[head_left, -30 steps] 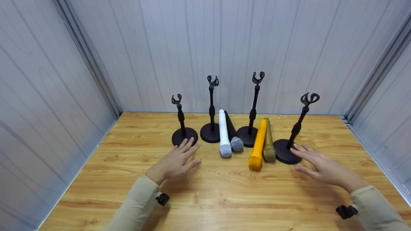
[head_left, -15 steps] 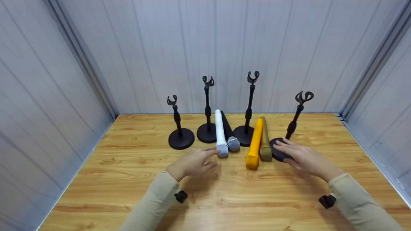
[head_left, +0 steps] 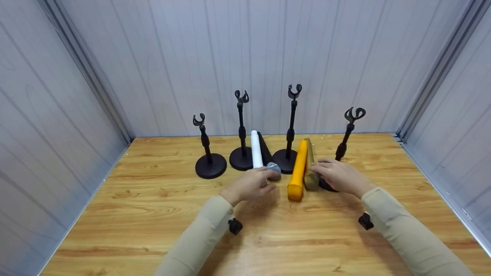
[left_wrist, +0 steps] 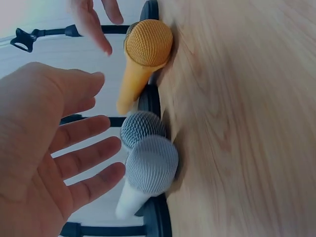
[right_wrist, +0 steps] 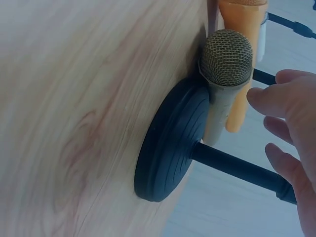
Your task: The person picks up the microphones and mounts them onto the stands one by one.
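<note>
Left hand: our left hand [head_left: 249, 186] hovers over the head end of the white microphone, its fingers extended and loosely spread with nothing held; we cannot tell whether a fingertip touches it.
Right hand: our right hand [head_left: 343, 176] hangs near the gold microphone, thumb apart and fingers loosely bent around nothing.
White microphone: we see the white microphone [head_left: 256, 149] lying on the table [head_left: 134, 214], its head toward us, partly hidden by the left hand.
Black microphone: the black microphone [head_left: 264, 147] lies just beside the white one, on its right, with a silvery mesh head.
Orange microphone: the orange microphone [head_left: 298, 170] lies between the two hands, head toward us.
Gold microphone: the gold microphone [right_wrist: 223, 94] lies just beside the orange one, near the base of the rightmost stand.
Stands: we count four, all with open clips: the leftmost stand [head_left: 206, 145], second stand [head_left: 242, 132], third stand [head_left: 290, 134] and rightmost stand [head_left: 341, 149], the last leaning in our head view.
Backdrop: pale panelled walls [head_left: 172, 57] rise behind the table.
</note>
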The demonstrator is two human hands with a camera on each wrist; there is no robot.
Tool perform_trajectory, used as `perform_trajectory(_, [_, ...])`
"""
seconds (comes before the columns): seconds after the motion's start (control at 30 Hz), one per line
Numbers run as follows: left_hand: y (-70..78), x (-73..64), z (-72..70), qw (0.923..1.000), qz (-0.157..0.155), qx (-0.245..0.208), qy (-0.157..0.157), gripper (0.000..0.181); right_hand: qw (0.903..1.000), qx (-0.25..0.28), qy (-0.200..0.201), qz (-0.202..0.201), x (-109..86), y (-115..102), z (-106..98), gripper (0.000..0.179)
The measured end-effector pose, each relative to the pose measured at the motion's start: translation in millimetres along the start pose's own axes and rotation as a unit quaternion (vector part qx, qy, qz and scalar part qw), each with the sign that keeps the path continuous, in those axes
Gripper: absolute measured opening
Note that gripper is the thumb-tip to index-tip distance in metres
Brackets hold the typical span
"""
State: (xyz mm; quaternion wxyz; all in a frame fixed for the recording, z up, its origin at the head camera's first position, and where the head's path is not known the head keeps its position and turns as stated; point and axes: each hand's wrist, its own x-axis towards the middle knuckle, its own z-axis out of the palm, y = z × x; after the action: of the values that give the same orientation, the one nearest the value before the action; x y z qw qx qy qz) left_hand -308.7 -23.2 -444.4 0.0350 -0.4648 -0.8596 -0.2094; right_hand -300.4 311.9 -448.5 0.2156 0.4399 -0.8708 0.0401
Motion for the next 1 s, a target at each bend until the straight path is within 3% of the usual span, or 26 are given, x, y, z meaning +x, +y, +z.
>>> perform_trajectory(0.33, [0.0, 37.4, 14.0, 0.9995, -0.028, -0.014, 0.009, 0.034, 0.9996, 0.003, 0.007, -0.029, 10.0, 11.1, 14.9, 0.035])
perform_trajectory(0.6, [4.0, 55.4, 20.4, 0.9954, -0.092, -0.023, 0.018, 0.034, 0.999, -0.02, -0.039, -0.007, 9.6, 11.2, 18.2, 0.034])
perform_trajectory(0.73, [4.9, 66.6, 23.5, 0.9879, -0.146, -0.042, 0.029, 0.037, 0.9977, -0.029, -0.062, 0.0, 12.1, 10.5, 18.5, 0.035])
perform_trajectory(0.87, [6.0, 78.5, 25.4, 0.9747, -0.205, -0.085, 0.028, 0.051, 0.9977, -0.038, -0.056, -0.006, 17.0, 11.4, 19.7, 0.028])
perform_trajectory(1.0, [5.2, 90.0, 29.0, 0.9609, -0.241, -0.132, 0.033, 0.065, 0.9968, -0.062, -0.048, -0.015, 23.5, 12.9, 22.6, 0.029])
